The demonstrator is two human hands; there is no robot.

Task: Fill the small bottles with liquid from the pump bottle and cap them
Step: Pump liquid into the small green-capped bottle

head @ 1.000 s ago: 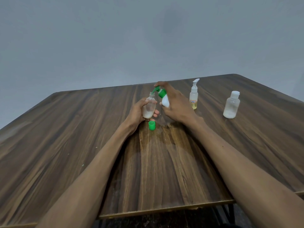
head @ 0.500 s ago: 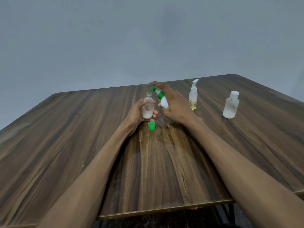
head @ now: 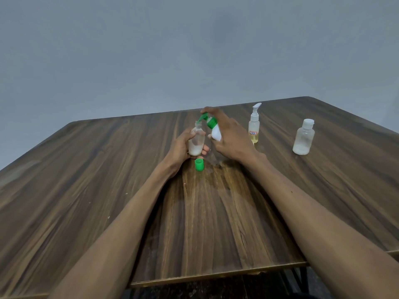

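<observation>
Right now your left hand (head: 183,145) has its fingers wrapped around a small clear bottle (head: 196,141), held upright just above the table (head: 108,169), with a shallow layer of white liquid at its bottom. Your right hand (head: 232,137) clamps the tilted white pump bottle (head: 214,130), its green nozzle (head: 203,117) touching or just over the open neck. So filling looks barely begun. The green cap (head: 199,164) lies just in front, not yet on. Farther right stand a yellow-liquid pump bottle (head: 254,128) and a capped bottle (head: 303,138), partly filled, probably finished.
</observation>
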